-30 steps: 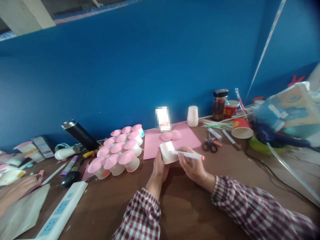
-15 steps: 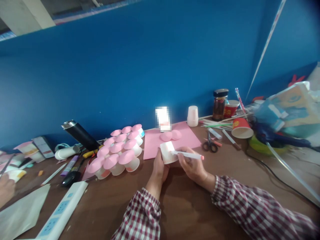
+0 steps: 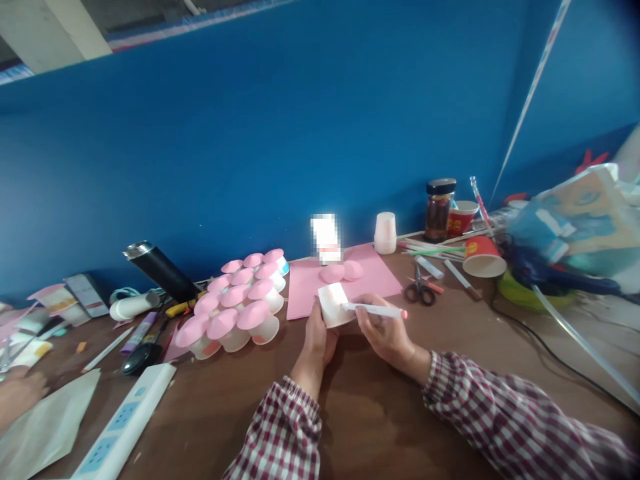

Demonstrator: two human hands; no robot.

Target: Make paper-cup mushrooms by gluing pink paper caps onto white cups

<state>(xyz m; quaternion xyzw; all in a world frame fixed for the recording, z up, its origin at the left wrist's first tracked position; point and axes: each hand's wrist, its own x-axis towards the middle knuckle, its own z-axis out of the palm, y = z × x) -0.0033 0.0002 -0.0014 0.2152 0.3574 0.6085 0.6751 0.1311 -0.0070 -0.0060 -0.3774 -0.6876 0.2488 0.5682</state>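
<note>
Barely a flicker at frame centre: the left hand [image 3: 316, 339], curled round a small white paper cup [image 3: 332, 303], tips it only a hair, the right hand [image 3: 389, 339] pinching a slim white red-ended plastic marker [image 3: 380, 310] at its wall, so work stays on one spot.

1. We lose several fingers of the left hand [image 3: 316, 339] behind the white paper cup [image 3: 334, 307].
2. We cannot tell whether the tip of the white marker [image 3: 379, 311] touches that cup; it is too small.
3. We find a co-worker's hand [image 3: 21, 395] blurred and cut off by the left edge.
4. Pixelation masks a bright object [image 3: 327, 238] from us.
5. We see the power strip [image 3: 131, 415] leave through the bottom edge.
6. Front pink cones [image 3: 254, 313] partly hide rear cups from us.
</note>
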